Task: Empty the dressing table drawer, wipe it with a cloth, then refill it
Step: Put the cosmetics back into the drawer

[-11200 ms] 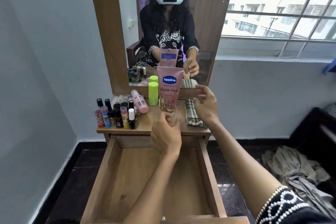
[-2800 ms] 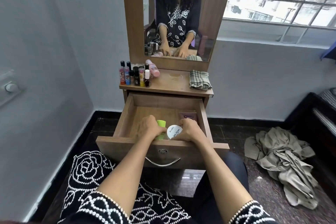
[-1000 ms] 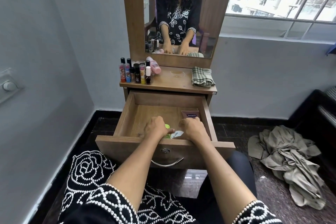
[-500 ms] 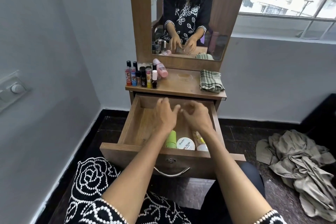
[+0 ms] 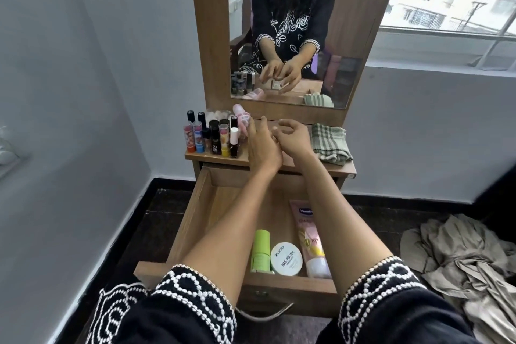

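Both hands have moved up from the drawer (image 5: 192, 220) to the tabletop; left hand (image 5: 261, 148) and right hand (image 5: 294, 138) look open and empty, maybe touching.

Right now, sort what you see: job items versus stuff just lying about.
Job: drawer, green stick, polish jar, Vaseline tube, small bottles, pink bottle, cloth.

Lying about: clothes heap, mirror.

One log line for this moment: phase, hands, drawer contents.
phase: refilling | left hand: empty, over tabletop | right hand: empty | wooden drawer: green stick, white round jar, pink tube
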A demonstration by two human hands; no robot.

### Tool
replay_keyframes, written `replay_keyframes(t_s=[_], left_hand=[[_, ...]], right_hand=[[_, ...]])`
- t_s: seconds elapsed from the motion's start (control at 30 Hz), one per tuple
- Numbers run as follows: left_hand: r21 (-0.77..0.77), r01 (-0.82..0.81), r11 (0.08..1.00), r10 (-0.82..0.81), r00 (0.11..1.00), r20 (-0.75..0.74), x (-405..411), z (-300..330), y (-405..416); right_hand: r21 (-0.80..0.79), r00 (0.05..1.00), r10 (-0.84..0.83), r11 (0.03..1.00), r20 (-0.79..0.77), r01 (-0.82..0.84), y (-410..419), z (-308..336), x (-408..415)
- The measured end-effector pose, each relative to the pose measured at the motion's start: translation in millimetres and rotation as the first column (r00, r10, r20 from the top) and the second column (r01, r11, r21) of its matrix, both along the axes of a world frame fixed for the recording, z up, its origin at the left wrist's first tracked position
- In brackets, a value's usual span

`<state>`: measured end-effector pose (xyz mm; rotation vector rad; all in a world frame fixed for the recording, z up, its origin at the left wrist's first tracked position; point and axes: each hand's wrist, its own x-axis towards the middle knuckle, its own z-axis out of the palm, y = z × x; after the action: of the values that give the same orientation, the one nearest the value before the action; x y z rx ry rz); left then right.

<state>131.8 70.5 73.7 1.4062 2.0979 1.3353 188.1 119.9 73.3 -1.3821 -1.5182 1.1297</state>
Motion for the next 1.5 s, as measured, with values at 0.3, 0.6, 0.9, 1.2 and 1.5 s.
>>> replay_keyframes(t_s=[0.3, 0.6, 0.9, 1.2, 1.5], left_hand=[[0.070, -0.099, 0.993, 0.108, 0.984, -0.141, -11, -33, 31], [0.041, -0.140, 0.989, 0.144, 0.980, -0.135, -15, -39, 44], [0.131, -0.086, 0.988, 0.084, 0.996, 0.017, -6, -32, 33], [0.191, -0.033, 0.981, -0.004, 0.981, 0.192, 25, -25, -20], [0.211, 0.086, 0.974, -0.158, 0.923, 0.352, 40, -46, -87]], right_hand=[[-0.204, 0.954, 0.038, 0.974, -0.299, -0.103, 29, -15, -31], [-0.165, 0.930, 0.105, 0.971, -0.352, -0.172, 34, -22, -41], [-0.181, 0.905, 0.041, 0.975, -0.423, -0.129, 11, -11, -21], [-0.207, 0.841, -0.101, 0.978, -0.531, -0.013, -45, -12, 17], [-0.071, 0.889, -0.088, 0.996, -0.449, 0.063, -115, -31, 48]])
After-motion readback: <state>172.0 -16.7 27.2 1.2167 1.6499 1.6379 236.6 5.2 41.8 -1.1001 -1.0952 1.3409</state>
